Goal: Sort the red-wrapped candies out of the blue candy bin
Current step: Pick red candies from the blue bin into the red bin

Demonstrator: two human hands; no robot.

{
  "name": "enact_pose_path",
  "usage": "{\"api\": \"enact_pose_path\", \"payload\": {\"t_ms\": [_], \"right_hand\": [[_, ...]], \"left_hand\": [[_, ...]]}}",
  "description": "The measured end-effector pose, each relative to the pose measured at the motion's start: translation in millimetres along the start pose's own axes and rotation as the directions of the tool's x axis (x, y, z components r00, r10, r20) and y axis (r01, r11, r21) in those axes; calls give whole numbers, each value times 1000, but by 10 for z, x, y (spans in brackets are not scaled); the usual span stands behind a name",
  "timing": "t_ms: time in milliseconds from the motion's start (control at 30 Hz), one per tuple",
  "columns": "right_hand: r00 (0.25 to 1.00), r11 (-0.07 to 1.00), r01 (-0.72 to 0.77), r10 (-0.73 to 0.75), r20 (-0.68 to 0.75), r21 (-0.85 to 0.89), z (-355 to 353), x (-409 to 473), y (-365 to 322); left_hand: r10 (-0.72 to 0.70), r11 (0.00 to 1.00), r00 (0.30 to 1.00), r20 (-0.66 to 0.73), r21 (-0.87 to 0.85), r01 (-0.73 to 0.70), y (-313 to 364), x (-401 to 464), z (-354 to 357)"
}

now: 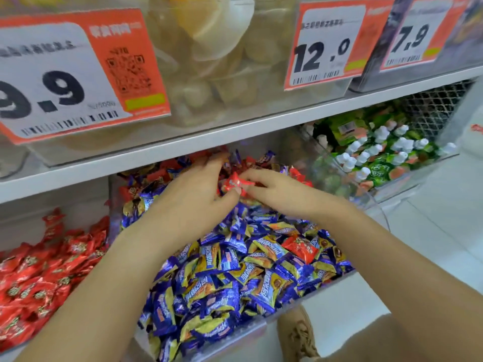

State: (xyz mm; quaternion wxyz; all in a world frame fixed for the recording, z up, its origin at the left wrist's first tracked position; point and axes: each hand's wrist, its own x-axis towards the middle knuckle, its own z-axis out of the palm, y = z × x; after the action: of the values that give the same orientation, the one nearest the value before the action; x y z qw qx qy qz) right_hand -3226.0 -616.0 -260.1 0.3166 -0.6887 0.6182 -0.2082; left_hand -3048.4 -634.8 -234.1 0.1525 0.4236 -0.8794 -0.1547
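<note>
Two bare hands work deep in the blue bin [308,299], a clear tub heaped with blue-and-gold wrapped sweets under a white shelf [235,131]. The left hand [188,194] and right hand [271,189] meet over the back of the pile, and between them sits one red candy [234,183]. The left grip curls on it from below with the thumb, while the right grip nips its far end between thumb and fingertips; which hand carries the weight cannot be told.

The sort looks well short of finished. A second red piece [300,248] lies in plain view among the blue wrappers near the right forearm, untouched. More red strays [300,176] crowd the rear of the tub beyond the hands, some half buried, and how many lie deeper cannot be told.

To the left, the red bin [39,278] holds a heap of matching red wrappers, the likely home for what is picked out. The held sweet is well apart from it and must cross the wall between the two tubs. Orange price tags [78,71] hang from the shelf above, and green packets [379,163] fill the tub to the right.
</note>
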Motion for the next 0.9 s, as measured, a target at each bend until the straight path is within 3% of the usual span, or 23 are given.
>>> {"api": "enact_pose_path", "payload": {"t_ms": [133, 300, 433, 633, 800, 900], "right_hand": [[993, 992, 116, -116, 9, -53, -4, -305, -112], [997, 997, 73, -73, 2, 36, -93, -515, -71], [990, 999, -22, 26, -136, 36, -1, -634, 52], [952, 1000, -30, 28, -304, -1, 104, -657, 33], [816, 997, -29, 69, -574, 78, -45, -565, 163], [804, 993, -105, 114, -584, 49, -176, -548, 186]], "left_hand": [[100, 990, 991, 84, -108, -91, 76, -49, -8], [102, 989, 973, 209, -131, -75, 124, -150, -36], [136, 991, 974, 184, -16, -135, 158, -166, -26], [96, 992, 990, 107, -88, -87, 118, -127, 20], [50, 992, 999, -15, -117, -52, 136, -172, -18], [5, 987, 997, -83, -159, -19, 148, -173, -54]]}}
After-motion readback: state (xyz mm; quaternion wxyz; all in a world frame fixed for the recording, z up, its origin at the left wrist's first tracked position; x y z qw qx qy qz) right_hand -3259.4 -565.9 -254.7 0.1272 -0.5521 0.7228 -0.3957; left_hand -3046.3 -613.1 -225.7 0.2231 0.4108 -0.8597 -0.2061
